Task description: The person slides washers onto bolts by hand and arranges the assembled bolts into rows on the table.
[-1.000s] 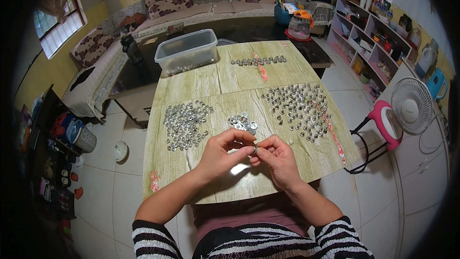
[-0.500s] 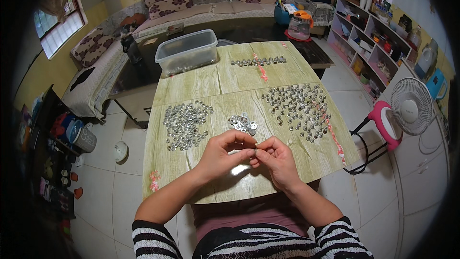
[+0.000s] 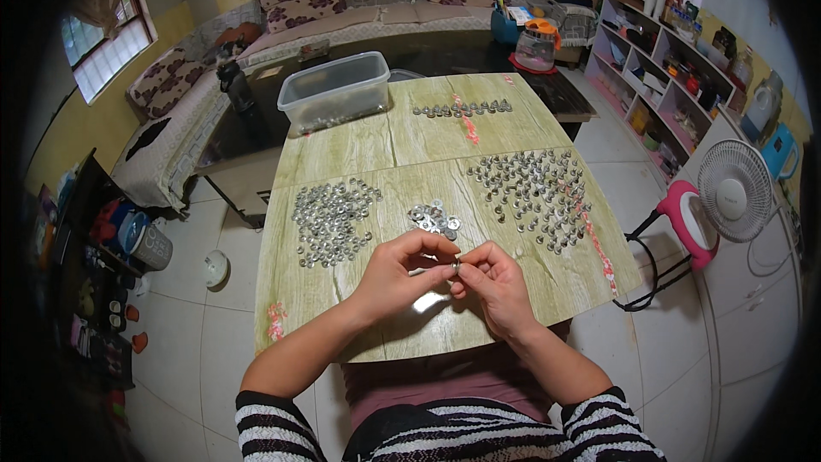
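Over the near part of the wood-patterned table (image 3: 402, 154), my left hand (image 3: 400, 270) and my right hand (image 3: 499, 287) meet fingertip to fingertip. Both are closed in a pinch on a small metal fastener (image 3: 455, 264); the fingers cover most of it, and a shiny ring-like edge shows. Just beyond my fingers lies a small heap of flat washers (image 3: 434, 217). To the left spreads a pile of silvery nuts (image 3: 332, 221). On the right, many small bolts (image 3: 534, 192) stand on their heads. A band of similar fastener pieces (image 3: 462, 109) lines the far part.
A clear plastic tub (image 3: 335, 92) with metal parts inside stands at the table's far left corner. Behind is a dark low table (image 3: 428, 53). A white fan (image 3: 733, 190) and a pink-edged stool (image 3: 689, 224) stand at the right, near a shelf unit (image 3: 654, 68).
The metal piece between my fingertips has turned a little, and more of its shiny edge shows. My hands have barely moved, and the piles look the same.
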Demonstrator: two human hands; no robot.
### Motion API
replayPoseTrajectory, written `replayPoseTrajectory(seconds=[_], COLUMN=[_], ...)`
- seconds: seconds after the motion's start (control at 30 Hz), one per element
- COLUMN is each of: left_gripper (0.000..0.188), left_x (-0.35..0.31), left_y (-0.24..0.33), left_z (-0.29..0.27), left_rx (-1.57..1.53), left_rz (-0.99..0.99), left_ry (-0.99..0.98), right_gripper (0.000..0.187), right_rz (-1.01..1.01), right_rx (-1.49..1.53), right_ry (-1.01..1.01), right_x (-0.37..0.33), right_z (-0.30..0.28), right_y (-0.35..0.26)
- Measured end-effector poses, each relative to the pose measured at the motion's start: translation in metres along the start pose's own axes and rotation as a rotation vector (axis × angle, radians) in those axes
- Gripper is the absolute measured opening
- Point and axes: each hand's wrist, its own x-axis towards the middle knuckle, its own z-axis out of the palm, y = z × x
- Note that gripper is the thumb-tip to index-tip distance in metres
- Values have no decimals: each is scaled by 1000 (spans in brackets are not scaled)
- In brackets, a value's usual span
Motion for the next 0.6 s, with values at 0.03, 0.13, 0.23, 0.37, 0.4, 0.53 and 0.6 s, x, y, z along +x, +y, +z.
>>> replayPoseTrajectory(seconds=[0.03,0.13,0.23,0.37,0.4,0.53,0.6], left_gripper=[21,20,19,19,19,19,19], left_x=[-1,0,0,0,0,-3,-1], left_y=[-2,3,-2,3,6,0,6], left_z=[-1,2,1,2,3,0,3], left_rx=[56,11,-38,-44,-120,-41,-80], left_rz=[143,33,-87,20,-147,68,-40], left_ry=[-19,4,9,5,14,1,16], right_gripper=[10,10,11,11,11,10,11], right_rz=[1,7,14,-49,-49,-6,2], right_rx=[-2,3,1,-10,-11,-20,-4], right_ry=[0,-2,3,16,16,5,16], right_x=[0,-1,-1,0,0,-2,-2], right_z=[1,1,0,2,2,2,1], right_y=[0,-1,-1,2,2,0,0])
